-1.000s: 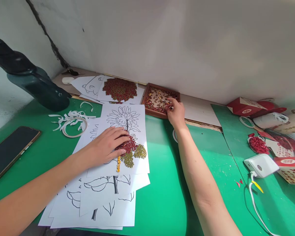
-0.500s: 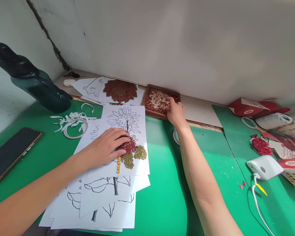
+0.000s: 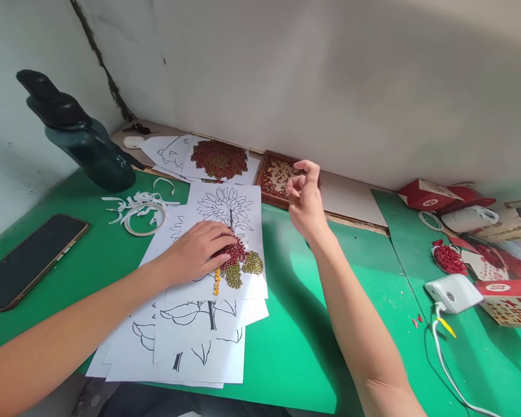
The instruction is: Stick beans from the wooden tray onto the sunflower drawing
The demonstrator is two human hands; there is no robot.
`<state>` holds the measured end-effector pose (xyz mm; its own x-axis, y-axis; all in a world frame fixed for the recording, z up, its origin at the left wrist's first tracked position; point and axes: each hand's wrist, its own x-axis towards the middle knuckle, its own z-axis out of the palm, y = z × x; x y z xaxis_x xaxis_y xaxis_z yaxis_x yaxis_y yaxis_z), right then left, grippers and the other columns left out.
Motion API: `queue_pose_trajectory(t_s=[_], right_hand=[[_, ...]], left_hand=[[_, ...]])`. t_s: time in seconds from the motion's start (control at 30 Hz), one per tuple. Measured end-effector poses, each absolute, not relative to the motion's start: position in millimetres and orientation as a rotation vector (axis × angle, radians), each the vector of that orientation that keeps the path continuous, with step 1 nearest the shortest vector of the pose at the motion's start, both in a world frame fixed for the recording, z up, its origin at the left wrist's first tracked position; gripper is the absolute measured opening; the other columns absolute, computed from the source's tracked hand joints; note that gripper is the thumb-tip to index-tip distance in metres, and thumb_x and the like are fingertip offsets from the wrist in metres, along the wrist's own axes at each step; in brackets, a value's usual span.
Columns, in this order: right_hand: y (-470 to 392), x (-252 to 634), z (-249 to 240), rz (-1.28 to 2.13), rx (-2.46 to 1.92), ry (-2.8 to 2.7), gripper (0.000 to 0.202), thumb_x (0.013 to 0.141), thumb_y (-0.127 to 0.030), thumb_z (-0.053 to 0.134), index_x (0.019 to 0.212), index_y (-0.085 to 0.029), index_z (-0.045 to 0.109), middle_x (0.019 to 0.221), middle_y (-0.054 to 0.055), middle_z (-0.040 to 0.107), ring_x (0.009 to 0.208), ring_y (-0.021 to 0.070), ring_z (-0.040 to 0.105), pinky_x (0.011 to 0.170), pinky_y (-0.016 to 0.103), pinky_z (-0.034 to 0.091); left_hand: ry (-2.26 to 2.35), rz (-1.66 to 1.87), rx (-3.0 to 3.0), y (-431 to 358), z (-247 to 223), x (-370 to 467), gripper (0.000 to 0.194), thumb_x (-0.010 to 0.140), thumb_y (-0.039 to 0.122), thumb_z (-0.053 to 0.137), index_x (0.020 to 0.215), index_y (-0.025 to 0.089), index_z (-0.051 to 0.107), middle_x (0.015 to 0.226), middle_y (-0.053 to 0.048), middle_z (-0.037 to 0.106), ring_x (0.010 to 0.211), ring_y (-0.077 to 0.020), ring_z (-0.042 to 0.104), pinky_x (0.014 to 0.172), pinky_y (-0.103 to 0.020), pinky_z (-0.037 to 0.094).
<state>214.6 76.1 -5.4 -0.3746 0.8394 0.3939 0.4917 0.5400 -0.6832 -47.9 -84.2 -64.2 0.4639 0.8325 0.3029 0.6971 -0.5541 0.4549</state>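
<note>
Left hand (image 3: 200,250), left of the frame's centre: palm down, fingers loosely spread, resting on the flower drawing (image 3: 249,202) and partly over the red beans (image 3: 238,253); a relaxed, unclosed hand

Right hand (image 3: 307,202), right of centre: raised in front of the wooden tray (image 3: 274,200), index finger crooked, other fingers curled; whether a bean sits between the fingertips I cannot tell from here

Flower drawing, centre, topmost of several overlapping sheets: red beans in a cluster, two patches of green beans (image 3: 233,276) just below and to the right, a short column of yellow kernels (image 3: 217,282)

Wooden tray, upper centre: loose mixed seeds, partly behind the right hand

Bean-covered sheet (image 3: 220,159), upper centre-left, beside the tray

Dark bottle (image 3: 91,152), upper left; phone (image 3: 35,260), left edge; white paper strips (image 3: 134,202), between bottle and drawing
</note>
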Motion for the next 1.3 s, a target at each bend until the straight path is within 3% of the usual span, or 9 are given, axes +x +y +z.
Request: queue_pose_trajectory(t_s=[0.17, 0.27, 0.37, 0.6, 0.77, 1.3], right_hand=[[-7, 181, -21, 1.309, -0.871, -1.868, 0.039, 0.095, -0.025, 0.059, 0.130, -0.035, 0.045, 0.089, -0.003, 0.057, 0.080, 0.0183, 0.052, 0.079, 0.036, 0.047], [-40, 177, -35, 1.618, -0.866, -1.703, 0.042, 0.096, -0.033, 0.066, 0.129, -0.035, 0.040, 0.088, -0.005, 0.058, 0.074, 0.0166, 0.049, 0.070, 0.032, 0.040], [-57, 176, -41, 1.788, -0.835, -1.500, 0.052, 0.092, -0.042, 0.076, 0.128, -0.035, 0.039, 0.087, -0.005, 0.061, 0.077, 0.0172, 0.055, 0.071, 0.032, 0.043], [-70, 171, -39, 1.890, -0.842, -1.291, 0.068, 0.081, -0.043, 0.091, 0.126, -0.035, 0.040, 0.089, -0.005, 0.071, 0.084, 0.0196, 0.068, 0.081, 0.036, 0.052], [-70, 169, -48, 1.865, -0.883, -1.219, 0.074, 0.077, -0.039, 0.094, 0.126, -0.034, 0.039, 0.087, -0.005, 0.072, 0.080, 0.0196, 0.069, 0.076, 0.035, 0.051], [-81, 164, -41, 1.833, -0.905, -1.118, 0.071, 0.079, -0.036, 0.092, 0.129, -0.032, 0.041, 0.084, -0.006, 0.071, 0.077, 0.0156, 0.066, 0.079, 0.033, 0.052]], left_hand=[[1.349, 1.009, 2.464, -84, -56, -47, 0.019, 0.108, 0.024, 0.057, 0.124, 0.023, 0.068, 0.122, -0.008, 0.073, 0.116, -0.0253, 0.066, 0.102, -0.046, 0.052], [1.306, 1.089, 2.517, -85, -54, -49, 0.013, 0.107, 0.025, 0.060, 0.116, 0.024, 0.069, 0.116, -0.006, 0.074, 0.108, -0.0235, 0.066, 0.097, -0.043, 0.051], [1.228, 1.097, 2.568, -88, -56, -47, 0.012, 0.106, 0.025, 0.062, 0.113, 0.027, 0.071, 0.114, -0.004, 0.074, 0.109, -0.0230, 0.065, 0.097, -0.043, 0.050], [1.176, 1.185, 2.609, -93, -54, -39, 0.014, 0.106, 0.023, 0.059, 0.105, 0.027, 0.073, 0.106, -0.003, 0.076, 0.104, -0.0217, 0.067, 0.089, -0.040, 0.049], [1.166, 1.206, 2.681, -93, -48, -41, 0.016, 0.106, 0.023, 0.058, 0.099, 0.026, 0.072, 0.101, -0.002, 0.078, 0.101, -0.0210, 0.068, 0.087, -0.039, 0.049], [1.147, 1.283, 2.699, -95, -46, -39, 0.009, 0.103, 0.020, 0.064, 0.100, 0.027, 0.070, 0.098, 0.000, 0.078, 0.099, -0.0192, 0.071, 0.089, -0.038, 0.051]])
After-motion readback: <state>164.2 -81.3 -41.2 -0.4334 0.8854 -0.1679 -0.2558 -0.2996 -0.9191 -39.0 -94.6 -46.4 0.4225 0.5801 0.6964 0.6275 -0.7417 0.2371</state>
